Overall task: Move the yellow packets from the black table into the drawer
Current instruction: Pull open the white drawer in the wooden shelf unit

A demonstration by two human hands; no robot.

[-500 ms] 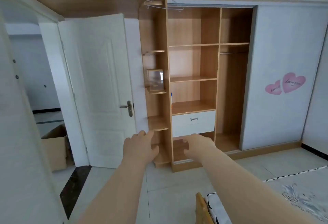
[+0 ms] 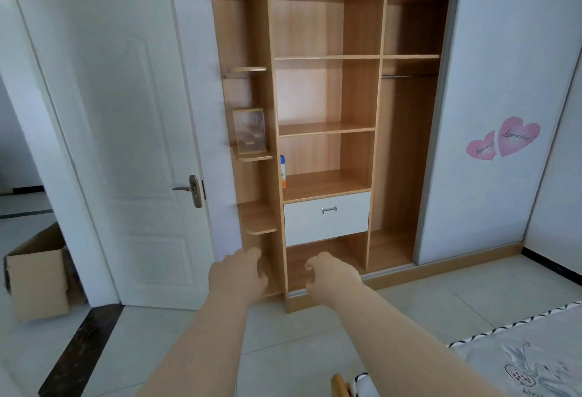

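Home bedroom: built-in wardrobe [image 2: 327, 97], bed [image 2: 529, 355], door [image 2: 126, 144].

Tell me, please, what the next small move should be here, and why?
Probably raise the right hand to the metal handle and pull the white drawer open. It is shut, that hand and the left hand hold nothing, and no yellow packets are in view.

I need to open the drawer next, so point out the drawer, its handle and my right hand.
drawer [image 2: 315, 226], head view, white front panel
handle [image 2: 329, 209], head view, middle of the metal bar
right hand [image 2: 333, 272], head view, back of the hand
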